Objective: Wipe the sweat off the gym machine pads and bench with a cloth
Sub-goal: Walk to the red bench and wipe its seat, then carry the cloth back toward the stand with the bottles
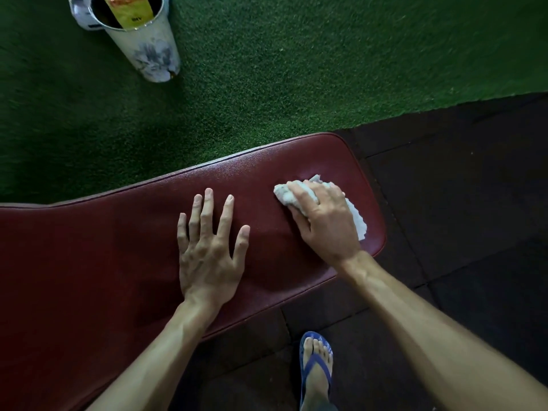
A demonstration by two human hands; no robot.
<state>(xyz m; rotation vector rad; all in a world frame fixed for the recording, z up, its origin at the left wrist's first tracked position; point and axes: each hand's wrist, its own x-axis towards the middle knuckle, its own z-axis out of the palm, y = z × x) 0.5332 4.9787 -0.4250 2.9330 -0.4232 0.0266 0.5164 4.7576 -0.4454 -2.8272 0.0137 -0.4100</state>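
bench (103, 256), padded in dark red, runs from the near left across to a rounded end at the right, with the white cloth (357, 221) lying on that right end. at far left a pale metal bin (148, 51) stands on green turf (267, 84), a yellow packet inside it. the left hand (207, 253) rests palm down on the middle of the pad, fingers straight and spread wide apart, thumb angled out to the right, forearm coming up from the near left. just right of it, apart from it, the right hand (323, 221) presses the bunched cloth onto the pad, fingers curled down over it and close together, wrist bent, forearm stretching in from the near right. near the bench's front edge a foot in a blue flip-flop (315, 369) stands on dark floor tiles (459, 203).
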